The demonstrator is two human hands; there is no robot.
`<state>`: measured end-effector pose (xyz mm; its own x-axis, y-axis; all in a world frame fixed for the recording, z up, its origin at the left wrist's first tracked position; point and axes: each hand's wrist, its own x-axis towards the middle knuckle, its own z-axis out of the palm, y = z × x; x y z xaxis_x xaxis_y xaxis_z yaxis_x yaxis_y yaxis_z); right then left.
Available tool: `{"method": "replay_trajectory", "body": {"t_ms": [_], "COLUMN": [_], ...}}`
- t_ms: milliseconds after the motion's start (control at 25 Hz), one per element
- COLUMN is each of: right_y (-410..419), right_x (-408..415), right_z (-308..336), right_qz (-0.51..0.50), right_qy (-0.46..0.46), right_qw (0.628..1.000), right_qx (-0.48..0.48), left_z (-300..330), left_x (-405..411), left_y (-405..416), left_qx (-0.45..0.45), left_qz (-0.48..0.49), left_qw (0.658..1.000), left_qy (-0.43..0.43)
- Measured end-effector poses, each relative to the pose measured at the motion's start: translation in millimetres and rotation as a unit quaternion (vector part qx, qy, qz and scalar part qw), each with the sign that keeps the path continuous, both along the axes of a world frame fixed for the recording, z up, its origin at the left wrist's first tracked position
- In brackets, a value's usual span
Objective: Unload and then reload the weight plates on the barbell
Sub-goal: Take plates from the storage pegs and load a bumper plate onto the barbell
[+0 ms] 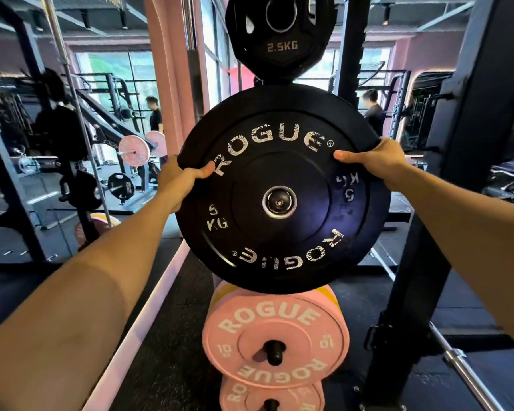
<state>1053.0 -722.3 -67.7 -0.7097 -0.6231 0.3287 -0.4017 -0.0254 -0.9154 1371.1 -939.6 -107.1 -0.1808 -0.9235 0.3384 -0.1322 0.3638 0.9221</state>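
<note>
1. Head view, looking down my two bare forearms: both arms reach forward, nearly straight, to a black 5 kg Rogue bumper plate (282,188) held upright, face toward me.
2. My left grip (178,179) clasps the plate's left edge, thumb flat on the face beside the "R" of the lettering, fingers wrapped behind the rim out of sight.
3. My right grip (377,161) holds the upper right edge the same way, thumb on the face, fingers curled behind.
4. The plate's steel centre hole sits around a storage peg (279,201); its end shows in the middle of the hole. How far onto the peg it sits I cannot tell.
5. Just above hangs a small black 2.5 kg plate (279,34), its lower edge close to my plate's top.
6. Directly below, a pink 10 kg Rogue plate (275,339) sits on its own peg, its top hidden behind my plate; another pink plate (272,396) is partly cut off below it.
7. A black rack upright (419,262) stands to the right, and a barbell shaft (469,378) slants across the lower right corner.
8. Two people stand far off among other racks.
</note>
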Motion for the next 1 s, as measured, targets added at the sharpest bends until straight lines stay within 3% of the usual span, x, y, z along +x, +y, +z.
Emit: {"method": "replay_trajectory", "body": {"t_ms": [480,1000], "right_y": [139,394], "right_x": [41,-42], "right_z": [28,30], "right_qz": [-0.039,-0.091], "right_qy": [0.001,0.006], "right_qw": [0.999,0.995], "right_qx": [-0.021,-0.037], "left_z": [36,46], "left_x": [28,-96], "left_y": [108,325], "left_qx": [-0.038,-0.054], "left_qz": [-0.026,-0.095], "left_qw": [0.999,0.993], "left_qy": [0.017,0.035]}}
